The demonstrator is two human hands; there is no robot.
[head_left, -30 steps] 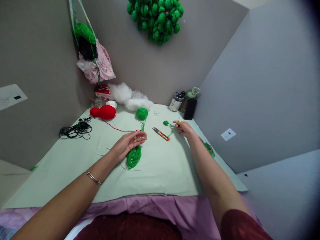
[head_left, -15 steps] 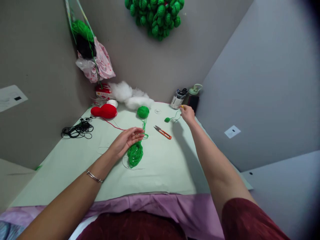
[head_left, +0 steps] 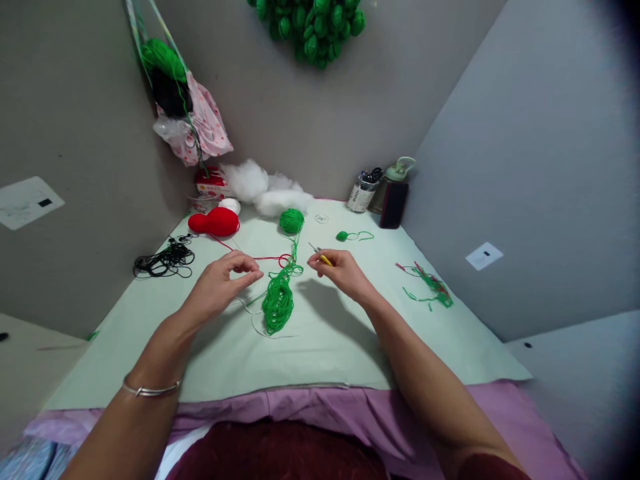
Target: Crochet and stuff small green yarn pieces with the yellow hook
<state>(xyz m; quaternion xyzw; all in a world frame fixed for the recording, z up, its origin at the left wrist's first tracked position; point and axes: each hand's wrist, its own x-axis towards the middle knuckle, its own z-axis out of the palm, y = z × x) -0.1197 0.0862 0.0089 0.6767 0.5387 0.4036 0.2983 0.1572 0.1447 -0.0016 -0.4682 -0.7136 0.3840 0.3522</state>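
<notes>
My left hand [head_left: 223, 283] hovers left of the green yarn, thumb and forefinger drawn together at a thin strand of it. Below the fingertips lies a loose green skein [head_left: 278, 303], with tangled loops running up to a green yarn ball [head_left: 291, 221]. My right hand [head_left: 336, 270], closed, holds a slim yellow crochet hook [head_left: 326, 260], whose tip is hard to make out. Dark blades of the thread snips [head_left: 314, 247] show beside these fingers; their orange handle is hidden. Red yarn [head_left: 270, 257] crosses behind the left fingertips and ends in a loop near the green strands.
A red stuffed piece [head_left: 220, 221], white stuffing [head_left: 280, 202] and black cords [head_left: 167, 258] lie along the left and back. A small green crocheted piece [head_left: 342, 236], yarn scraps [head_left: 435, 287], a pen cup [head_left: 361, 195], a bottle [head_left: 397, 172] and a phone [head_left: 394, 205] are on the right.
My right hand has come from the pen cup back toward the middle, bringing the yellow crochet hook. My left hand has shifted left, off the skein, and its fingers have curled in.
</notes>
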